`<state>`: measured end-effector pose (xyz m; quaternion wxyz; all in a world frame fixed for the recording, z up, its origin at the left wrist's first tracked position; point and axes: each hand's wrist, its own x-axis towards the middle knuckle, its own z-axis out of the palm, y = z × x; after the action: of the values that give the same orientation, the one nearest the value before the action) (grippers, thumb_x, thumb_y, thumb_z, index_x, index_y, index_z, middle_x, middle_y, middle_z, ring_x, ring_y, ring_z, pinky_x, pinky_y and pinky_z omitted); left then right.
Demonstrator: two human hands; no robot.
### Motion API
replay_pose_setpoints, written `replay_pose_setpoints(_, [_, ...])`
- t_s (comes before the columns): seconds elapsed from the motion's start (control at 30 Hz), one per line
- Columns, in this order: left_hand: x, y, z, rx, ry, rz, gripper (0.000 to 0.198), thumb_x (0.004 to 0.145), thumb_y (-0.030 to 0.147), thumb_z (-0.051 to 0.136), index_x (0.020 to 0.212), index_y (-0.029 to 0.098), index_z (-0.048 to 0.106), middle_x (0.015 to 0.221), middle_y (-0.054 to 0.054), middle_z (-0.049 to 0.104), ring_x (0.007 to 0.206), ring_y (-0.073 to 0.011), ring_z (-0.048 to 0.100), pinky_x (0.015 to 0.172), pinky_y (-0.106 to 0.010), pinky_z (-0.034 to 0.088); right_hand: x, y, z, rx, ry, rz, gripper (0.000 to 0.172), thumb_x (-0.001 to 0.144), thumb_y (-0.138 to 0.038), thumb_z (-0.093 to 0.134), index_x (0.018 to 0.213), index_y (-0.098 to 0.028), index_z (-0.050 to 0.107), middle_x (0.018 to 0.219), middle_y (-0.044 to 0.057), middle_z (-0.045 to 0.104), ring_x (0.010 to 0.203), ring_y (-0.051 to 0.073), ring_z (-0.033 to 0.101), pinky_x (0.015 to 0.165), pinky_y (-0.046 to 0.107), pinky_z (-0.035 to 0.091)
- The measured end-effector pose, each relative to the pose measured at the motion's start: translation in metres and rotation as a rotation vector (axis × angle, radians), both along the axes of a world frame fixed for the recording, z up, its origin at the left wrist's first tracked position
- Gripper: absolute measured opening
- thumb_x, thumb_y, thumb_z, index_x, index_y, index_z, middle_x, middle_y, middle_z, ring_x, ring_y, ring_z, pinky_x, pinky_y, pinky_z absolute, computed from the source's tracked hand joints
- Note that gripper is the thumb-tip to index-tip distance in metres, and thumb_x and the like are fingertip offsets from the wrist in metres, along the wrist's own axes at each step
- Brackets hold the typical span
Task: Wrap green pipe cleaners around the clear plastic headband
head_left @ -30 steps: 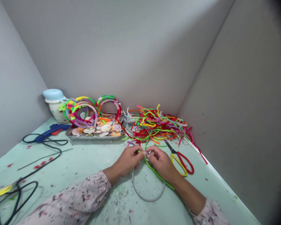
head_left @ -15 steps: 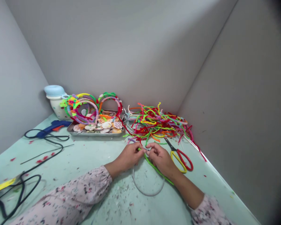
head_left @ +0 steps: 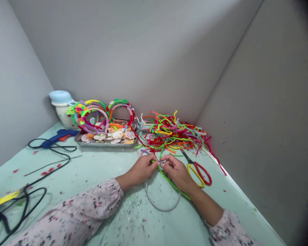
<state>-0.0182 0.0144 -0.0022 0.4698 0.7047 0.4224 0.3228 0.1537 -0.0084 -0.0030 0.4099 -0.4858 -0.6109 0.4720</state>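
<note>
The left hand (head_left: 140, 169) and right hand (head_left: 177, 172) both grip narrowly, fingertips pinching one fuzzy green pipe cleaner (head_left: 170, 183) along a single thin, pale headband (head_left: 161, 210) at centre. One pair of red-and-yellow-handled scissors (head_left: 199, 173) lies just right.

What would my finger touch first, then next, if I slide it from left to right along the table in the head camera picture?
Blue hot glue gun → metal tray of seashells → pile of colorful pipe cleaners → scissors with red and yellow handles
</note>
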Motion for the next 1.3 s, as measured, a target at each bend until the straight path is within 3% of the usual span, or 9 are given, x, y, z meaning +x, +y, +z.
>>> replay_pose_setpoints(0.3, [-0.001, 0.003, -0.009, -0.030, -0.051, -0.031, 0.020, 0.080, 0.036, 0.053, 0.083, 0.016, 0.052, 0.051, 0.006, 0.047, 0.041, -0.0081, 0.046, 0.040, -0.018, 0.032, 0.001, 0.000, 0.001, 0.015, 0.006, 0.006, 0.022, 0.082, -0.035, 0.054, 0.098, -0.020, 0.055, 0.057, -0.008, 0.042, 0.046, 0.008, 0.038, 0.044, 0.020, 0.031])
replay_pose_setpoints(0.8, [0.002, 0.000, 0.000, 0.000, 0.006, -0.002, 0.026, 0.079, 0.042, 0.053, 0.079, 0.016, 0.055, 0.049, 0.005, 0.049, 0.038, -0.0084, 0.046, 0.040, -0.018, 0.031, 0.001, 0.000, -0.001, 0.008, 0.007, 0.004, 0.022, 0.080, -0.037, 0.054, 0.094, -0.020, 0.058, 0.056, -0.007, 0.042, 0.046, 0.009, 0.037, 0.042, 0.020, 0.028])
replay_pose_setpoints(1.3, [0.002, -0.003, 0.004, 0.030, 0.065, 0.009, 0.017, 0.079, 0.033, 0.050, 0.078, 0.017, 0.052, 0.047, 0.006, 0.047, 0.040, -0.0091, 0.046, 0.041, -0.018, 0.031, 0.000, 0.000, -0.001, -0.002, -0.011, 0.015, 0.018, 0.083, -0.033, 0.052, 0.095, -0.021, 0.058, 0.058, -0.006, 0.041, 0.048, 0.009, 0.037, 0.044, 0.020, 0.028])
